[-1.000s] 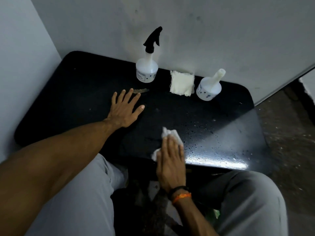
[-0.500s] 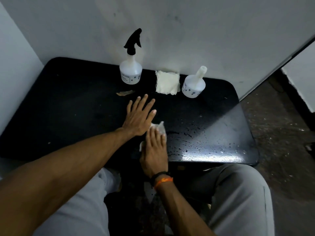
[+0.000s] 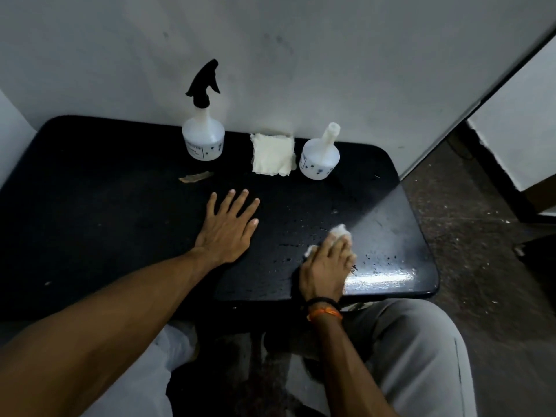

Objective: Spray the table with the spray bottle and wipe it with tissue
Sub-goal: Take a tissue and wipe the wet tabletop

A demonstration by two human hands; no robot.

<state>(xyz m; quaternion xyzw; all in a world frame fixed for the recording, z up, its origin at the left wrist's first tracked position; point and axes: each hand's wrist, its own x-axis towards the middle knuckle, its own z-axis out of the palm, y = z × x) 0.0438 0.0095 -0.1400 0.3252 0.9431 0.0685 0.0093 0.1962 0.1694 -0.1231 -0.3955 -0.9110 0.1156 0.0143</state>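
Note:
The black table [image 3: 90, 224] fills the middle of the view, wet with droplets on its right half. My right hand [image 3: 326, 266] presses a crumpled white tissue [image 3: 340, 231] flat against the wet surface near the front right. My left hand [image 3: 228, 225] lies flat on the table's middle with fingers spread, holding nothing. A white spray bottle [image 3: 203, 139] with a black trigger head stands upright at the back by the wall.
A folded stack of white tissue [image 3: 272, 158] lies at the back, with a second white bottle [image 3: 320, 156] without a trigger to its right. A small brownish scrap [image 3: 195, 177] lies in front of the spray bottle. Walls close the back and left; floor lies to the right.
My right hand slid the tissue from beside my left hand out to the right across the wet patch. My left hand stayed flat on the table.

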